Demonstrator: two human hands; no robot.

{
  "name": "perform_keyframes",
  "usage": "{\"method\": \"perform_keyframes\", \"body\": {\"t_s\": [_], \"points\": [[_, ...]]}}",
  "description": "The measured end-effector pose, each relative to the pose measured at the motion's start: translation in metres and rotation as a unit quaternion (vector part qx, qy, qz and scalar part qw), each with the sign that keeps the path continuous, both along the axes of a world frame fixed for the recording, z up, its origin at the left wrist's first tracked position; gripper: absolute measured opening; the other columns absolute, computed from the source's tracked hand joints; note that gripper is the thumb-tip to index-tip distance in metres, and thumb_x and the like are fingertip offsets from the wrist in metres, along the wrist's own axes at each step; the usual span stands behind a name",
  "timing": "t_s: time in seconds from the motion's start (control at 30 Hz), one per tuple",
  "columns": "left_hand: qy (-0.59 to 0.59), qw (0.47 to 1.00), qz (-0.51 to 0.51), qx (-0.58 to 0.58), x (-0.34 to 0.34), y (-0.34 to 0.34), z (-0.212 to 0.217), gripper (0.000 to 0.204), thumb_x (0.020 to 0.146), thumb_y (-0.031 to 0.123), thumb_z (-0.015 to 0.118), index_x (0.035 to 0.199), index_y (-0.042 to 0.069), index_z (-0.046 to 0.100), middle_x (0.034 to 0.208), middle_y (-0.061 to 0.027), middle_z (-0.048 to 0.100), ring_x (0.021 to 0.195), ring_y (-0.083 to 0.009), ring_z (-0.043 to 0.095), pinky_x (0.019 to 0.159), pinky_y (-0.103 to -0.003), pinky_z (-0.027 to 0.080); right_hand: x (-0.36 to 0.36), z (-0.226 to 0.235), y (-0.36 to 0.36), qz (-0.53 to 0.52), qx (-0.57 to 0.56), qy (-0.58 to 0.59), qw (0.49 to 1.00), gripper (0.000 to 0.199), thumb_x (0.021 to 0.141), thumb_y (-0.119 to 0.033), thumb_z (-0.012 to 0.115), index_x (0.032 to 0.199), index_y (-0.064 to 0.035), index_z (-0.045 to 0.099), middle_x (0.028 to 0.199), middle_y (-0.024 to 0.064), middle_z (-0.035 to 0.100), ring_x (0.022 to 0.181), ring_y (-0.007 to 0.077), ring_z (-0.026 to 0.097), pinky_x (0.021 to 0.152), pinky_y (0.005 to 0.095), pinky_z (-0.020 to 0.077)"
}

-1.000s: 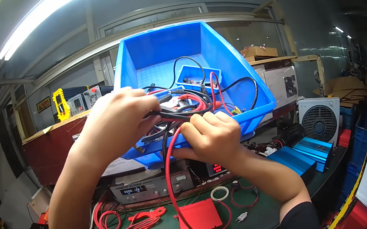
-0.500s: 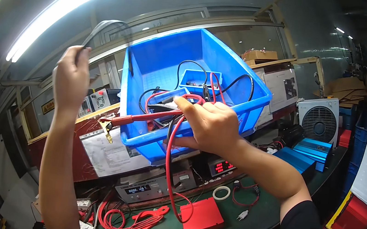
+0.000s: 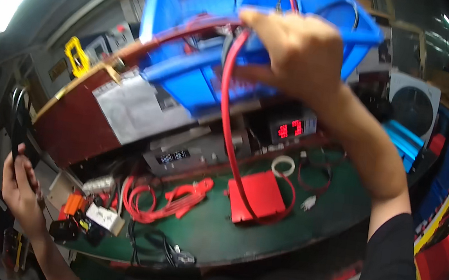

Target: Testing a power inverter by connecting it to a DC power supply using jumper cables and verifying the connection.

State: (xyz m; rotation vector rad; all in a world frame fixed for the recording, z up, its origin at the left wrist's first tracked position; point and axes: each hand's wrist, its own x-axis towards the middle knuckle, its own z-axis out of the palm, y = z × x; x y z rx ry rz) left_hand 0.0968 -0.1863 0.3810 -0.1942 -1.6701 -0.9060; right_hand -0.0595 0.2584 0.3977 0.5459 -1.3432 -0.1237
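Note:
My left hand (image 3: 24, 187), low at the far left, is closed around a looped black cable (image 3: 19, 113) that rises above the fingers. My right hand (image 3: 300, 56) is at the front rim of a large blue bin (image 3: 186, 87), its fingers closed on a red cable (image 3: 226, 89). From that grip the cable hangs down to a flat red box (image 3: 257, 196) on the bench. Another red stretch runs leftward over the bin's rim, ending near a metal clip (image 3: 112, 70). Motion blur hides details inside the bin, where a smaller blue tray and more cables show.
A green bench top (image 3: 218, 232) carries coiled red leads (image 3: 141, 208), a red clamp (image 3: 189, 192), a roll of tape (image 3: 283, 166), a white plug (image 3: 308, 202), power strips (image 3: 105, 218) and black cords (image 3: 170, 249). Behind stand a grey metered unit (image 3: 176, 159), a red-digit display (image 3: 292, 129) and a fan (image 3: 413, 108).
My left hand has swung down and left, away from the bin, with the black cable. My right hand keeps its grip at the bin. The view has tilted down toward the bench.

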Motion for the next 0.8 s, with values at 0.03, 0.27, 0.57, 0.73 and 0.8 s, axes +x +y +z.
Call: {"method": "perform_keyframes", "body": {"t_s": [0.03, 0.27, 0.57, 0.73, 0.8], "points": [[-0.016, 1.0, 0.025, -0.009, 0.008, 0.002, -0.021, 0.027, 0.108, 0.018, 0.048, 0.126, 0.004, 0.062, 0.081, 0.0063, 0.049, 0.058, 0.0028, 0.038, 0.046, -0.015, 0.029, -0.002, 0.004, 0.001, -0.01, -0.004, 0.009, 1.0, 0.069, 0.076, -0.073, 0.066, 0.106, -0.0112, 0.071, 0.078, 0.0039, 0.07, 0.063, 0.0216, 0.066, 0.054, 0.0329, 0.0485], [-0.181, 0.981, -0.069, 0.012, 0.017, 0.023, -0.122, 0.023, 0.106, 0.017, 0.05, 0.118, 0.0, 0.061, 0.077, 0.0032, 0.052, 0.056, 0.0, 0.042, 0.047, -0.015, 0.028, 0.004, 0.01, -0.009, 0.024, 0.005, 0.035, 0.999, 0.068, 0.078, -0.077, 0.061, 0.087, -0.0095, 0.068, 0.065, 0.0062, 0.062, 0.057, 0.0252, 0.064, 0.05, 0.0361, 0.0482], [-0.313, 0.877, -0.34, 0.132, -0.032, 0.07, -0.149, 0.02, 0.106, 0.018, 0.052, 0.115, 0.002, 0.06, 0.08, -0.0002, 0.054, 0.055, -0.0038, 0.046, 0.045, -0.018, 0.036, 0.012, 0.012, -0.007, -0.008, -0.006, 0.016, 1.0, 0.076, 0.077, -0.085, 0.055, 0.076, -0.0092, 0.065, 0.056, 0.0057, 0.058, 0.049, 0.0259, 0.06, 0.047, 0.0372, 0.0455], [-0.391, 0.852, -0.338, 0.091, -0.056, 0.106, -0.157, 0.019, 0.106, 0.016, 0.052, 0.111, 0.001, 0.062, 0.075, 0.003, 0.055, 0.053, -0.0028, 0.044, 0.045, -0.018, 0.033, 0.012, 0.019, -0.005, -0.028, -0.012, 0.03, 0.999, 0.073, 0.071, -0.081, 0.062, 0.072, -0.0077, 0.064, 0.056, 0.0093, 0.059, 0.054, 0.0295, 0.063, 0.054, 0.0407, 0.049], [-0.406, 0.842, -0.344, 0.089, -0.062, 0.113, -0.162, 0.018, 0.105, 0.016, 0.053, 0.11, 0.002, 0.063, 0.074, 0.0028, 0.055, 0.053, -0.0028, 0.044, 0.045, -0.019, 0.032, 0.011, 0.021, -0.007, -0.026, -0.014, 0.02, 0.999, 0.071, 0.071, -0.078, 0.065, 0.072, -0.0076, 0.065, 0.058, 0.0097, 0.061, 0.057, 0.0295, 0.064, 0.057, 0.0405, 0.0504]]}}
